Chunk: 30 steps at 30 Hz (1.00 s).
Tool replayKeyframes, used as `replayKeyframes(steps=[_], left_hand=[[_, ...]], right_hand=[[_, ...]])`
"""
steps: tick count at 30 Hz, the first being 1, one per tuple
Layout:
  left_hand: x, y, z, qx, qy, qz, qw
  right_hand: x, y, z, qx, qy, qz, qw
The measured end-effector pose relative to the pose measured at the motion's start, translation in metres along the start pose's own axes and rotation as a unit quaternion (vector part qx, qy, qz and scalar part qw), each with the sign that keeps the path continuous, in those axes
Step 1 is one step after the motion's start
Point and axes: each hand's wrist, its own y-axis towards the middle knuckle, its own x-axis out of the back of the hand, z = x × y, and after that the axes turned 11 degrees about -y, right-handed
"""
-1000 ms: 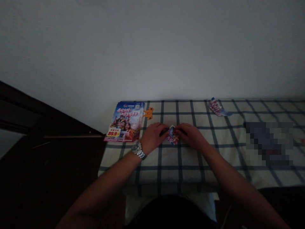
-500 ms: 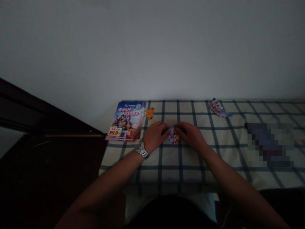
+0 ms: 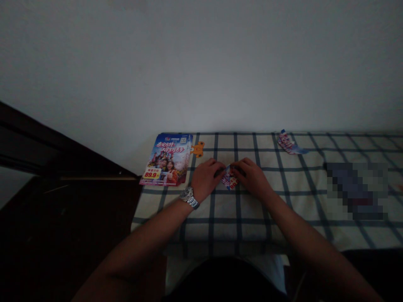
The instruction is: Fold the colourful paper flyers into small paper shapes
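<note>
A small folded paper flyer, printed in blue, white and red, lies between my hands on the checked cloth. My left hand, with a silver watch at the wrist, pinches its left upper edge. From the other side my right hand has its fingers closed on the upper right edge. The fingertips partly cover the top of the paper. Left of my left hand sits a stack of matching flyers, unfolded, marked 89.9.
The checked tablecloth reaches back to a pale wall. A bear figure shows beside the stack. Farther right lies a crumpled or folded flyer piece. A blurred-out dark object is at the right.
Both hands stay on the folded flyer, with only slight finger shifts. Nothing else has visibly moved.
</note>
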Motion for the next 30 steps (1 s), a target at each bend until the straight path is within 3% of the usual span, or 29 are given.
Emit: replayKeyframes(steps=[10, 21, 27, 30], left_hand=[[-0.0004, 0.0, 0.0004, 0.0, 0.002, 0.006, 1.0], [0.0001, -0.0021, -0.0014, 0.001, 0.005, -0.003, 1.0], [0.0035, -0.0036, -0.0017, -0.015, -0.041, -0.006, 0.999], [0.0043, -0.0044, -0.0025, -0.009, -0.093, -0.002, 0.996]], right_hand=[[-0.0028, -0.0027, 0.0032, 0.006, -0.041, -0.005, 0.999], [-0.0022, -0.0021, 0.0011, 0.004, -0.009, -0.001, 1.0], [0.0009, -0.0032, 0.0043, -0.017, 0.011, 0.007, 1.0], [0.0029, -0.0052, 0.0061, -0.043, 0.074, 0.0, 0.996]])
